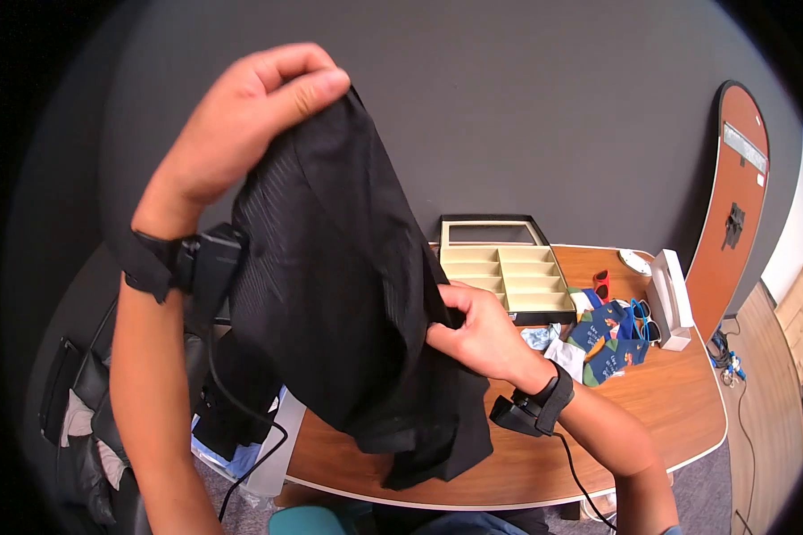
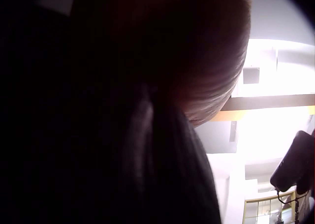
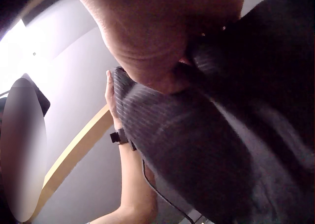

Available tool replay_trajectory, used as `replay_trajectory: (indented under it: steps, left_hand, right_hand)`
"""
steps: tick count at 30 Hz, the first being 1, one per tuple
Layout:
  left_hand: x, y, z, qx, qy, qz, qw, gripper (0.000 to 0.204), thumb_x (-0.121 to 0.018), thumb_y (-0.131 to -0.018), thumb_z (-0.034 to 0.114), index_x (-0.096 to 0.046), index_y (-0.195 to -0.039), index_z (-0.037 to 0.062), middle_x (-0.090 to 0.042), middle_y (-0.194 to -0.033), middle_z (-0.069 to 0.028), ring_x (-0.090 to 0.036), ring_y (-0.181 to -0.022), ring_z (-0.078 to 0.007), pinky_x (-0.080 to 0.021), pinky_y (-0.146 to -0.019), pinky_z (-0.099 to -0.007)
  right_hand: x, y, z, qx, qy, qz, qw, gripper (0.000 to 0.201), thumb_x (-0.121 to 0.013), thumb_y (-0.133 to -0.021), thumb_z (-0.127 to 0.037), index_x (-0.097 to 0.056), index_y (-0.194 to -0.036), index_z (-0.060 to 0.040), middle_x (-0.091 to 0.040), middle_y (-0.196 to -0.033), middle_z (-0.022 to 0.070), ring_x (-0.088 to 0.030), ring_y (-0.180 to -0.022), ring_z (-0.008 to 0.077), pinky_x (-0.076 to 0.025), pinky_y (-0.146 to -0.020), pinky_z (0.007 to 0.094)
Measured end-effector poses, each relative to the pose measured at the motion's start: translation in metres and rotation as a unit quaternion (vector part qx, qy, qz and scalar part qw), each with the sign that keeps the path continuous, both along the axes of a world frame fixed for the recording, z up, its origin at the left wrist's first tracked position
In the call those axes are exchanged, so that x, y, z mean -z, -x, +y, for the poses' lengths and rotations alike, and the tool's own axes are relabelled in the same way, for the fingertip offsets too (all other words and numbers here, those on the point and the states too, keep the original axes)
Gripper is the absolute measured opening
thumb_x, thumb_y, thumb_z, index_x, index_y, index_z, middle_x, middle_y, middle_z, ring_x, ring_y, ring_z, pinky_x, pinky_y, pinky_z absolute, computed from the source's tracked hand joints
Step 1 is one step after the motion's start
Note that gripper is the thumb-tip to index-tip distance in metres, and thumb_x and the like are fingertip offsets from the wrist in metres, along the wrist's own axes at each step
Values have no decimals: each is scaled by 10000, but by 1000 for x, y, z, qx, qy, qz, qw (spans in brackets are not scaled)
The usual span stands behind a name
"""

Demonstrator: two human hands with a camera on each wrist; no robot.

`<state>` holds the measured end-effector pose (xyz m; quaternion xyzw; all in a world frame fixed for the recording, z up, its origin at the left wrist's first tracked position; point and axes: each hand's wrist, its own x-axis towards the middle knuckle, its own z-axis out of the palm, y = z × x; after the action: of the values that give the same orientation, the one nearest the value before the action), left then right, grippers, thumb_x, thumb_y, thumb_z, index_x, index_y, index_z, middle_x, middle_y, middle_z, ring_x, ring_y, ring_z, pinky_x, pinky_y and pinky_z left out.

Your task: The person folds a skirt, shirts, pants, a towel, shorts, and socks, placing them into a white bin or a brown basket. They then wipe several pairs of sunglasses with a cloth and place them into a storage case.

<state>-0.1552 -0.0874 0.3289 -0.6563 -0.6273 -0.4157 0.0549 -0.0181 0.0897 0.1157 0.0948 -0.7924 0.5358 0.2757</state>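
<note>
A black garment [image 1: 330, 259] with faint fine stripes hangs in folds in front of me, over the near left part of the table. My left hand [image 1: 254, 120], raised high, pinches its top edge between thumb and fingers. Lower down and to the right, my right hand [image 1: 484, 334] grips the garment's side edge, the thumb in front and the fingertips partly hidden in the cloth. In the right wrist view the striped cloth [image 3: 167, 130] stretches from my right hand up towards the left one. Dark cloth [image 2: 187, 170] fills much of the left wrist view.
On the wooden table [image 1: 678, 410] stands an open compartment box [image 1: 473, 255] by the wall. Patterned socks [image 1: 598, 330], red sunglasses [image 1: 601, 285] and a white box [image 1: 672, 299] lie to its right. Folded clothes [image 1: 232, 428] sit at the lower left. A brown board [image 1: 740, 196] leans at right.
</note>
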Motion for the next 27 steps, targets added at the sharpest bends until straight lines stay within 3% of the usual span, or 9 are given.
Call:
replay_trajectory:
  steps: [6, 7, 10, 12, 16, 18, 23, 26, 27]
  left_hand:
    - [-27, 13, -21, -20, -66, 25, 997, 224, -558, -988, 245, -651, -946, 46, -603, -830, 71, -559, -763, -3, -458, -708, -161]
    - [-28, 16, -24, -31, -80, 40, 995, 228, -559, -988, 251, -651, -952, 46, -600, -837, 73, -550, -778, -3, -448, -724, -166]
    - [-29, 21, -35, -79, -126, 39, 988, 234, -559, -988, 262, -648, -965, 46, -586, -845, 78, -525, -800, -4, -424, -751, -173]
    - [-28, 28, -44, -116, -157, 20, 981, 236, -560, -988, 267, -646, -970, 47, -576, -846, 82, -509, -808, -5, -409, -762, -175]
    - [-20, 48, -47, -139, -175, 55, 973, 227, -559, -990, 268, -632, -956, 55, -550, -839, 91, -476, -802, -3, -385, -758, -169]
    - [-11, 50, -40, -119, -203, 27, 972, 219, -561, -991, 263, -616, -936, 59, -516, -825, 96, -440, -787, 2, -368, -732, -173]
    - [19, 37, -34, -119, -218, -1, 969, 205, -575, -985, 252, -596, -910, 62, -439, -783, 108, -382, -732, 1, -339, -671, -179]
    - [41, 31, -38, -137, -175, -39, 974, 199, -575, -984, 246, -577, -878, 77, -422, -781, 109, -367, -727, 0, -330, -649, -181]
    - [53, 30, -38, -161, -141, 3, 977, 198, -575, -981, 237, -553, -854, 88, -405, -772, 105, -355, -716, -3, -324, -631, -187]
  right_hand:
    - [19, -3, 21, 39, -38, -53, 997, 191, -585, -766, -91, -604, -881, 60, -592, -813, 183, -587, -756, 236, -465, -713, 353]
    - [20, -1, 28, 40, -24, -44, 998, 187, -572, -777, -101, -594, -877, 56, -555, -757, 184, -573, -738, 198, -463, -697, 356]
    - [-26, -16, 54, 99, -72, -47, 991, 124, -534, -813, -87, -590, -848, 18, -495, -678, 13, -484, -695, 75, -444, -626, 304]
    - [-53, -21, 87, 133, -84, -47, 986, 117, -510, -829, -75, -592, -841, 8, -477, -673, -41, -467, -662, 62, -434, -603, 290]
    - [-123, -50, 114, 180, -132, 1, 975, 160, -479, -844, -62, -605, -881, 31, -486, -656, -33, -481, -642, 80, -450, -609, 306]
    - [-149, -64, 121, 278, -258, 99, 920, 226, -457, -850, -57, -625, -957, 51, -548, -711, -13, -524, -686, 93, -475, -666, 298]
    - [-207, -124, 128, 191, -361, 105, 907, 285, -449, -879, -44, -621, -1074, 69, -649, -896, 40, -580, -826, 112, -486, -797, 266]
    - [-214, -141, 133, 162, -355, 59, 919, 299, -471, -850, -39, -616, -1083, 78, -663, -958, 34, -596, -861, 131, -492, -813, 264]
    - [-207, -140, 134, 179, -372, 1, 911, 304, -488, -825, -49, -618, -1072, 71, -668, -913, 68, -601, -830, 148, -495, -788, 277]
